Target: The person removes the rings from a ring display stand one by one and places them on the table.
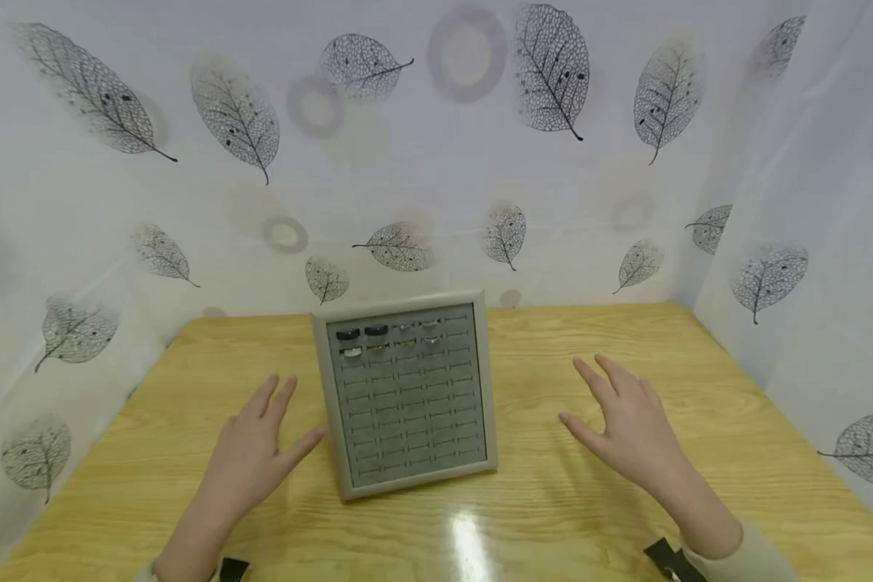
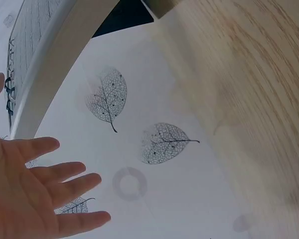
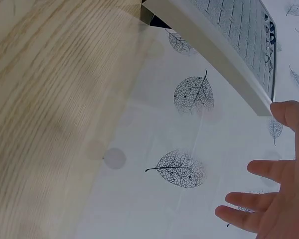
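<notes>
A grey ring display tray [image 1: 343, 453] lies on the wooden table [image 1: 553, 517] in the middle, with several rings [image 1: 389, 338] set in its top two rows. My left hand [image 1: 256, 443] hovers just left of the tray, fingers straight and spread, holding nothing. My right hand [image 1: 623, 416] hovers to the tray's right, also with fingers spread and nothing in it. In the left wrist view the left hand [image 2: 35, 194] shows beside the tray's frame [image 2: 55, 64]. The right wrist view catches the right hand [image 3: 274, 199] below the tray's frame [image 3: 214, 50].
A white curtain printed with grey leaves [image 1: 436, 145] closes off the back and both sides of the table. Bare wood lies in front of the tray and to either side, with a light glare [image 1: 469, 541] near the front edge.
</notes>
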The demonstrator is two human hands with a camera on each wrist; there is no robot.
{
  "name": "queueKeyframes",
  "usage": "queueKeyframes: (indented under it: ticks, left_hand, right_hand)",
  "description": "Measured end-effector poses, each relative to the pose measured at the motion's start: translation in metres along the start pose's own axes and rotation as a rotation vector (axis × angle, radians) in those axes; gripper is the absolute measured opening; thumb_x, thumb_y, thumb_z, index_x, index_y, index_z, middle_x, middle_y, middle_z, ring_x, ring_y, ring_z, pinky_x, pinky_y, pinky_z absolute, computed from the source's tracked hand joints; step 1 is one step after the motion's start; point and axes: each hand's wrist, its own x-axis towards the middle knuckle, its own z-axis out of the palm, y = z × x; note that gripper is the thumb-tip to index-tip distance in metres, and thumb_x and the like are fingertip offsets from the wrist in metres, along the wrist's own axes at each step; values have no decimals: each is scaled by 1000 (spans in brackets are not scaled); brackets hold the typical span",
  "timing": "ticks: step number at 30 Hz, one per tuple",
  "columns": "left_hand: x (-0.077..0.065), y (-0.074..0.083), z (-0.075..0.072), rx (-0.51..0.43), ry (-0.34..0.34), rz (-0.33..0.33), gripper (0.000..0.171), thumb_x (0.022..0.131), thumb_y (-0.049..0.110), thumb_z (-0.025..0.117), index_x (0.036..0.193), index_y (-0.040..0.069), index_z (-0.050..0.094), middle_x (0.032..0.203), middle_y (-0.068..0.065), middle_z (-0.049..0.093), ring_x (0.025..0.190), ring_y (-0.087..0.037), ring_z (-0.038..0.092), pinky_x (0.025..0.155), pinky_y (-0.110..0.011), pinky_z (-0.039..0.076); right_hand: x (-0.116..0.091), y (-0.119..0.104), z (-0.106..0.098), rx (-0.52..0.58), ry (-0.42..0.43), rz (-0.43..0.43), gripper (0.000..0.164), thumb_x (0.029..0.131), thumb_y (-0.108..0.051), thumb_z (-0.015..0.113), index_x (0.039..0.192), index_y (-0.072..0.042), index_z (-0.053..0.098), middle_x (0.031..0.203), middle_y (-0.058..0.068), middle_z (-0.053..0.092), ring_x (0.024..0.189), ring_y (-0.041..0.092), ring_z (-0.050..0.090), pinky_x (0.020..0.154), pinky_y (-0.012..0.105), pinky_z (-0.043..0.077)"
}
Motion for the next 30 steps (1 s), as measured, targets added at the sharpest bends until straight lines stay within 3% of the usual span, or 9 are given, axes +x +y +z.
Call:
queueKeyframes:
  ticks: [4, 10, 13, 17, 23, 27, 30]
  left_hand:
    - [1, 2, -1, -24, 21, 1, 67, 84, 47, 52, 126, -5, 43, 125, -26, 42, 104, -43, 45, 81, -55, 38]
    - [1, 7, -5, -51, -54, -75, 61, 86, 50, 47, 118, -2, 51, 107, -19, 57, 77, -29, 60, 62, -43, 47]
    - [1, 8, -5, -74, -63, -82, 58, 87, 49, 47, 115, -1, 53, 102, -15, 60, 80, -27, 60, 60, -40, 47]
    - [0, 8, -4, -128, -42, -66, 52, 87, 44, 49, 113, 0, 54, 101, -14, 61, 88, -28, 58, 64, -40, 48]
    - [7, 8, 0, -310, -54, -28, 47, 90, 36, 50, 118, -2, 50, 110, -15, 57, 97, -28, 55, 74, -44, 46]
    - [14, 5, 8, -482, -69, 1, 43, 91, 27, 51, 120, -4, 46, 110, -17, 57, 98, -29, 54, 79, -45, 44]
    - [19, 1, 14, -604, -98, -28, 43, 91, 24, 51, 122, -5, 43, 110, -19, 56, 99, -31, 54, 79, -43, 45]
  right_hand:
    - [2, 0, 1, 24, 75, -34, 59, 75, -33, 67, 121, -1, 49, 112, 22, 52, 100, 38, 48, 78, 57, 36]
    - [2, -3, 0, 56, 88, -6, 51, 75, -29, 68, 115, -1, 54, 94, 14, 62, 80, 29, 59, 59, 42, 47]
    - [1, -6, -1, 65, 80, 8, 47, 75, -28, 67, 113, -2, 56, 87, 10, 64, 72, 25, 60, 46, 32, 44]
    - [3, -6, -1, 59, 127, -32, 44, 72, -25, 69, 109, -2, 58, 79, 6, 63, 65, 19, 60, 42, 24, 40]
    - [14, -5, 3, 113, 233, -161, 38, 70, -21, 69, 103, -2, 62, 71, 2, 60, 59, 12, 56, 46, 25, 44]
    - [26, -8, 6, 184, 296, -268, 37, 81, -33, 59, 100, -1, 63, 68, 2, 58, 56, 11, 53, 48, 24, 45]
    - [36, -13, 8, 236, 336, -337, 44, 86, -40, 49, 98, 0, 63, 67, 2, 57, 54, 9, 52, 47, 22, 44]
